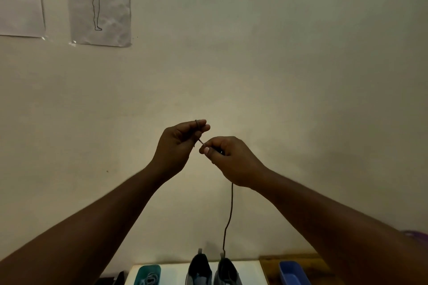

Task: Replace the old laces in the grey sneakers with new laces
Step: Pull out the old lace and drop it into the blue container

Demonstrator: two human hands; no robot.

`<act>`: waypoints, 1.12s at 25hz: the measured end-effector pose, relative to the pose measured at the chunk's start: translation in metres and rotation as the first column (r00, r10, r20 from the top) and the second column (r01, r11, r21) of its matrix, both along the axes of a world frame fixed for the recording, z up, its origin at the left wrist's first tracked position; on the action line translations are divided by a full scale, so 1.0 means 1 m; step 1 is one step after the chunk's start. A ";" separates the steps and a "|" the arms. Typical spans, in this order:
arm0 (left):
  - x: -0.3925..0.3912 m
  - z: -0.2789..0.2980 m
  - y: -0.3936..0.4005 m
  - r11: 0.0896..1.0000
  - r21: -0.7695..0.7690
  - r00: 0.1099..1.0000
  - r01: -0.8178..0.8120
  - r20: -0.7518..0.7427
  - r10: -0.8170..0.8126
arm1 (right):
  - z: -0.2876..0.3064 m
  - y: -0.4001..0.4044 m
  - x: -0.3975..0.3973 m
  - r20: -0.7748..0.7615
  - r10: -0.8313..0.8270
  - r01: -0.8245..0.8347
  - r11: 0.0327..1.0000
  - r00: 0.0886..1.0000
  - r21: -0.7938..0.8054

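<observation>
Head view: grey sneakers (pixel 214 271) side by side on table (pixel 254 271), teal tray (pixel 148 273) left, blue tray (pixel 293 273) right. Dark lace (pixel 229 215) rises from right sneaker. Right hand (pixel 228 159) pinches lace; left hand (pixel 178 143) holds lace end looped round finger. Wall papers (pixel 99 2) beyond.
</observation>
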State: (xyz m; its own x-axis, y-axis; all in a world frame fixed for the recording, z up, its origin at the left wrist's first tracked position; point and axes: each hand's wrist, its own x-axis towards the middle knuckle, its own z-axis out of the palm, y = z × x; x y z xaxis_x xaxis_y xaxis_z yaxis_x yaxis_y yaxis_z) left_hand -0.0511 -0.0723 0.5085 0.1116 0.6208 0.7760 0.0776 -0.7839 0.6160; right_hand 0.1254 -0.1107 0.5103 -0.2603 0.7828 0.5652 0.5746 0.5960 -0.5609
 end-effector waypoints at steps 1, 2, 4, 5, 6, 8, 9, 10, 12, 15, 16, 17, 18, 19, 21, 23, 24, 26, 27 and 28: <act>-0.001 -0.004 0.000 0.999 0.044 0.998 -0.021 -0.050 0.023 | 0.007 -0.004 0.003 0.020 0.009 -0.010 0.999 1.000 0.033; -0.002 -0.007 0.000 0.997 0.071 0.996 -0.031 -0.087 0.037 | 0.016 -0.006 0.007 0.038 0.009 -0.011 0.998 0.999 0.066; 0.000 -0.014 -0.002 0.999 0.049 0.992 0.008 -0.126 -0.002 | 0.033 -0.008 0.015 0.077 -0.028 0.019 0.992 0.997 0.122; 0.002 -0.017 -0.004 0.999 0.016 0.989 0.036 -0.142 -0.034 | 0.041 -0.007 0.018 0.099 -0.051 0.037 0.989 0.994 0.145; 0.005 -0.019 -0.007 0.998 -0.025 0.985 0.063 -0.158 -0.066 | 0.046 -0.006 0.021 0.125 -0.068 0.047 0.986 0.990 0.162; 0.010 -0.020 -0.015 0.982 -0.134 0.974 0.133 -0.166 -0.155 | 0.053 -0.001 0.024 0.176 -0.074 0.043 0.983 0.982 0.177; 0.011 -0.018 -0.019 0.963 -0.195 0.966 0.185 -0.145 -0.215 | 0.054 0.002 0.024 0.176 -0.063 0.032 0.984 0.982 0.174; 0.010 -0.015 -0.023 0.937 -0.246 0.955 0.247 -0.099 -0.278 | 0.053 0.006 0.024 0.147 -0.040 0.016 0.987 0.988 0.159; 0.008 -0.008 -0.030 0.874 -0.307 0.924 0.377 0.065 -0.376 | 0.047 0.014 0.024 0.036 0.023 -0.026 0.996 0.999 0.087; 0.006 -0.001 -0.028 0.832 -0.318 0.881 0.454 0.298 -0.367 | 0.021 0.014 0.018 0.047 0.009 -0.010 1.000 0.999 0.021; 0.006 0.001 -0.025 0.848 -0.312 0.888 0.428 0.317 -0.332 | 0.011 0.011 0.016 0.108 -0.013 0.010 1.000 0.994 0.028; 0.006 0.002 -0.021 0.878 -0.298 0.909 0.375 0.304 -0.285 | 0.001 0.007 0.014 0.171 -0.034 0.025 0.998 0.985 0.051; 0.005 0.002 -0.016 0.910 -0.278 0.934 0.307 0.274 -0.231 | -0.004 0.002 0.011 0.232 -0.058 0.039 0.996 0.971 0.085; 0.004 0.002 -0.012 0.936 -0.258 0.955 0.238 0.237 -0.177 | -0.006 -0.004 0.009 0.284 -0.080 0.045 0.991 0.956 0.128; 0.001 -0.001 -0.008 0.966 -0.224 0.984 0.129 0.150 -0.097 | 0.002 -0.014 0.007 0.373 -0.113 0.037 0.978 0.921 0.206; -0.002 -0.009 -0.009 0.978 -0.193 0.997 0.080 0.031 -0.075 | 0.022 -0.021 0.008 0.414 -0.137 0.025 0.964 0.900 0.266; -0.002 -0.014 -0.012 0.977 -0.193 0.995 0.091 -0.028 -0.098 | 0.032 -0.021 0.010 0.418 -0.150 0.024 0.957 0.896 0.290; 0.001 -0.025 -0.019 0.952 -0.253 0.976 0.171 -0.087 -0.198 | 0.049 -0.015 0.016 0.405 -0.165 0.034 0.949 0.899 0.313; 0.002 -0.029 -0.023 0.930 -0.296 0.963 0.218 -0.088 -0.254 | 0.055 -0.010 0.019 0.383 -0.146 0.030 0.956 0.912 0.293; 0.004 -0.032 -0.026 0.905 -0.334 0.949 0.264 -0.075 -0.305 | 0.058 -0.002 0.022 0.356 -0.107 0.014 0.967 0.928 0.254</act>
State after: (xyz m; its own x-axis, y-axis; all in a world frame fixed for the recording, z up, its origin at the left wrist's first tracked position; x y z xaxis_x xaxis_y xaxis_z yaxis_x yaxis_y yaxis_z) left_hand -0.0471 -0.0982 0.4765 0.4020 0.7584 0.5131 -0.0288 -0.5496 0.8349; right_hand 0.1470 -0.1126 0.5680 -0.4408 0.6544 0.6144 0.7503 0.6443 -0.1480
